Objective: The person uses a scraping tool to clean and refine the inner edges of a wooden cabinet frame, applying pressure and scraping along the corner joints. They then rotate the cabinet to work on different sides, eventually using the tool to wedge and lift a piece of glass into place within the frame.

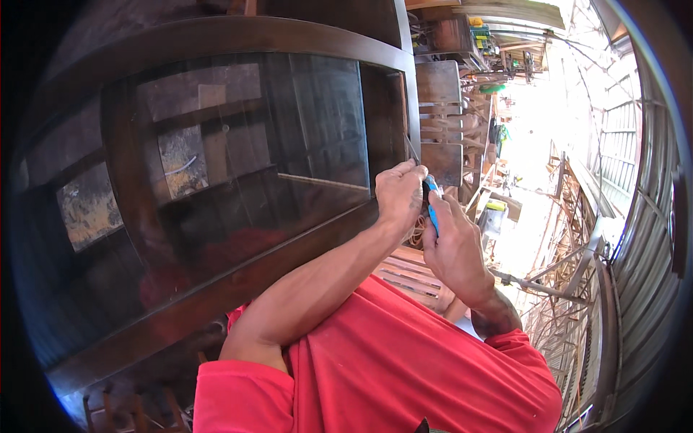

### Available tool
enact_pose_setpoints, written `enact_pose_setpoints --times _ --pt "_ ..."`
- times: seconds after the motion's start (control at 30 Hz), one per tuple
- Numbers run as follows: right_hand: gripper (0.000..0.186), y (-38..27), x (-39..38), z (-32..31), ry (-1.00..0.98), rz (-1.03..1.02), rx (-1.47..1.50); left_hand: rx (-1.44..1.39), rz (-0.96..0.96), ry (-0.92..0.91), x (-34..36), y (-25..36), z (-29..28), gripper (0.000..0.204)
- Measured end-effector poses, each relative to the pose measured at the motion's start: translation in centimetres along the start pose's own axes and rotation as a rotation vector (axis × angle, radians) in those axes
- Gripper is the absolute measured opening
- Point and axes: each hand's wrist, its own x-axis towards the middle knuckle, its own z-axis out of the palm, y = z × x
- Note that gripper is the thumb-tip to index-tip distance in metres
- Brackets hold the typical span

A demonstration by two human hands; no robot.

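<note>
A dark brown wooden frame (195, 296) holds a large reflective pane of glass (310, 130) on my left. At the frame's right end my left hand (401, 191) is closed, its knuckles up and its fingertips hidden. A thin metal strip or blade (413, 149) sticks out just beyond those fingers, along the frame's inner edge. Close beside it, my right hand (456, 242) grips a blue-handled hand tool (432, 206), its handle pointing up toward the left hand. Whether the thin metal piece belongs to that tool I cannot tell.
Beyond the frame's right end stand stacked wooden chair parts (440, 115). A slatted wooden piece (411, 278) lies below my hands. Farther right are wooden scraps, a metal framework (570, 263) and a corrugated metal wall (657, 209).
</note>
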Motion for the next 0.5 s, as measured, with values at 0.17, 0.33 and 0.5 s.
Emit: enact_pose_setpoints --times 0.17,0.33,0.5 --pt "0.048 -0.1 -0.6 0.2 -0.051 0.016 -0.043 0.027 -0.014 0.015 -0.4 0.2 -0.2 0.012" --pt "0.046 -0.1 -1.1 -0.9 -0.13 0.011 -0.05 0.168 -0.09 0.019 -1.0 0.5 -0.4 0.015" --pt "0.041 -0.2 -1.3 -1.6 -0.173 0.013 -0.029 0.224 -0.123 0.045 -0.9 -0.2 -0.6 0.017"
